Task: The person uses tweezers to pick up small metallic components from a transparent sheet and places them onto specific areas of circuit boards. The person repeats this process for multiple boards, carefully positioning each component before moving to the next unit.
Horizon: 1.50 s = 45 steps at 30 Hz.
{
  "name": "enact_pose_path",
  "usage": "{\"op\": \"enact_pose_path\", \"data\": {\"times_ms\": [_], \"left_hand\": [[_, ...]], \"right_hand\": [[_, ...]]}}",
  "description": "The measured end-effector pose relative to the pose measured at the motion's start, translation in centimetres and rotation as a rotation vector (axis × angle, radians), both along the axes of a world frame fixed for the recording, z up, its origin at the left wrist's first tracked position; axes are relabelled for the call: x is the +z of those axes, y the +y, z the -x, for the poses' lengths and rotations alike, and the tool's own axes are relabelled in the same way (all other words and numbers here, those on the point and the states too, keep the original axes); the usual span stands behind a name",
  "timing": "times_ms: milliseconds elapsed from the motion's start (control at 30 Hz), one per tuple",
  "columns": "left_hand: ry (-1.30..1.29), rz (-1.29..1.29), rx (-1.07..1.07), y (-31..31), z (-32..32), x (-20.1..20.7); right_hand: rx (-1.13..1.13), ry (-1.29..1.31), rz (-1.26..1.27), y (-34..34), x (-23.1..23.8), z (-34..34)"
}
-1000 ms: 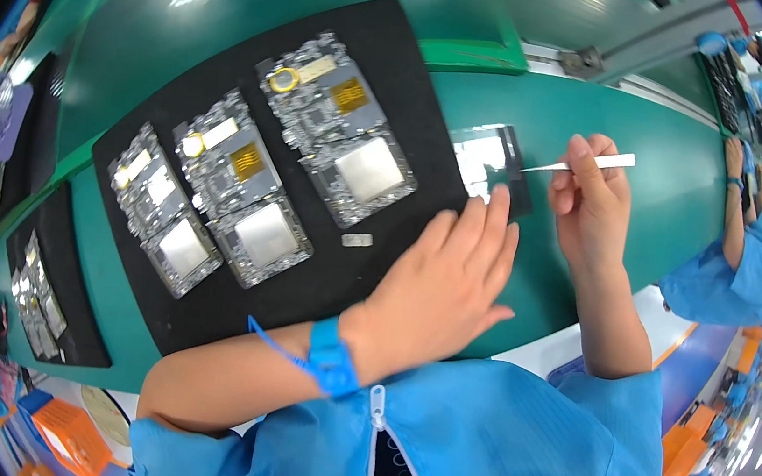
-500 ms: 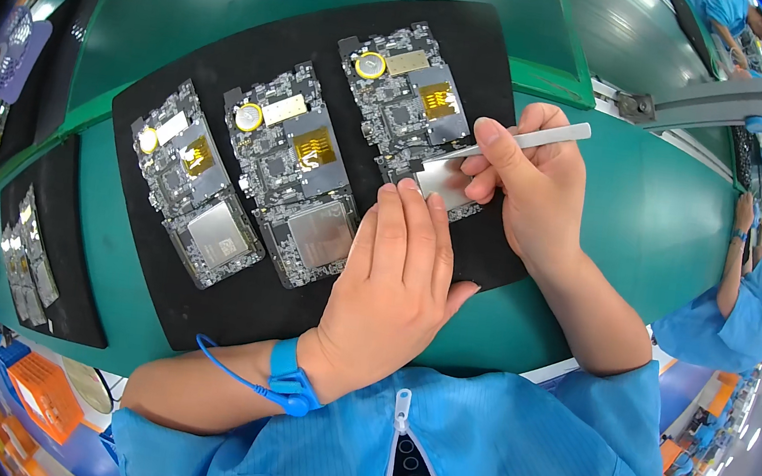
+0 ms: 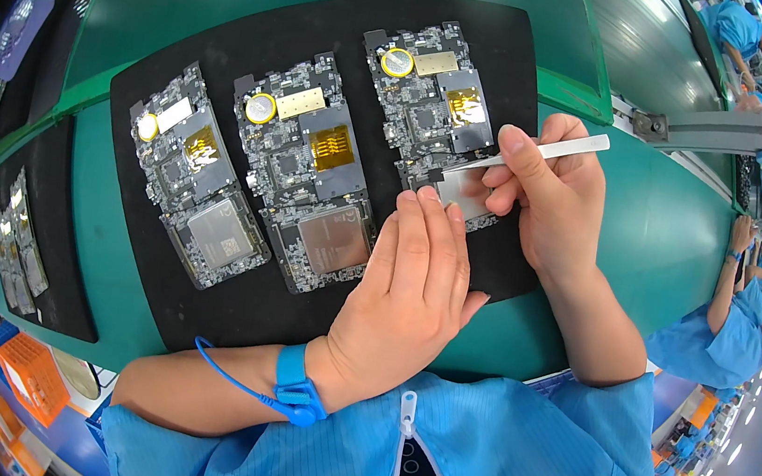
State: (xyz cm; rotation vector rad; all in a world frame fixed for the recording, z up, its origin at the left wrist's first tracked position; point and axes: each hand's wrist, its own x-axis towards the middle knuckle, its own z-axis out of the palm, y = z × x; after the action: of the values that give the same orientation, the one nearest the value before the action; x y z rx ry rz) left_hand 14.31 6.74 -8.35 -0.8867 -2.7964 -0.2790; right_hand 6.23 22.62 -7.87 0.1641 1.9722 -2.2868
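Three dark circuit boards lie in a row on a black mat [image 3: 505, 69]. My right hand [image 3: 561, 207] is closed around a pair of silver tweezers [image 3: 572, 149]. Their tips point left and meet the rightmost circuit board [image 3: 419, 113], just above its silver metal cover [image 3: 462, 187]. On that board's lower left part rest the fingertips of my left hand [image 3: 407, 302], stretched out and close together. These fingers hide the board's lower corner. A round yellow-rimmed coin cell [image 3: 398, 62] and amber tape sit higher up on the same board.
To the left are the middle circuit board [image 3: 288, 162] and the leftmost circuit board [image 3: 174, 158]. Another black mat [image 3: 66, 282] with boards lies at far left. A blue corded wrist strap [image 3: 293, 378] circles my left wrist. People in blue sit at the right.
The boards and both my hands appear slightly farther right in the view. The tweezer tips, still at the rightmost board, show more clearly now. My left fingers stay on that board.
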Motion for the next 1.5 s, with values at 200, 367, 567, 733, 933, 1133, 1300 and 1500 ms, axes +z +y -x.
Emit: {"op": "enact_pose_path", "data": {"times_ms": [200, 367, 567, 733, 933, 1133, 1300, 1500], "left_hand": [[0.004, 0.005, -0.004, 0.1, -0.1, 0.2], [-0.006, -0.034, 0.0, 0.1, 0.1, 0.1], [-0.075, -0.139, 0.0, -0.3, 0.9, 0.5], [-0.106, -0.162, -0.029, -0.8, 1.1, 0.7], [-0.124, -0.106, -0.024, -0.6, -0.1, 0.7], [-0.08, -0.054, -0.022, -0.4, -0.1, 0.4], [-0.069, -0.039, -0.017, -0.4, -0.2, 0.3], [-0.059, -0.044, -0.008, -0.4, -0.2, 0.3]], "right_hand": [[-0.001, 0.011, -0.01, 0.1, 0.1, -0.1], [-0.008, 0.019, -0.027, 0.1, -0.1, -0.1], [-0.013, 0.03, -0.014, 0.0, 0.0, -0.2], [-0.046, 0.162, -0.139, -0.5, 0.1, -1.0], [-0.015, 0.416, -0.113, -0.7, -0.4, -2.1], [0.054, 0.555, -0.243, -0.9, -1.1, -2.3], [0.117, 0.767, -0.466, -0.9, -1.3, -2.5], [0.155, 0.813, -0.468, -0.7, -1.0, -2.9]]}}
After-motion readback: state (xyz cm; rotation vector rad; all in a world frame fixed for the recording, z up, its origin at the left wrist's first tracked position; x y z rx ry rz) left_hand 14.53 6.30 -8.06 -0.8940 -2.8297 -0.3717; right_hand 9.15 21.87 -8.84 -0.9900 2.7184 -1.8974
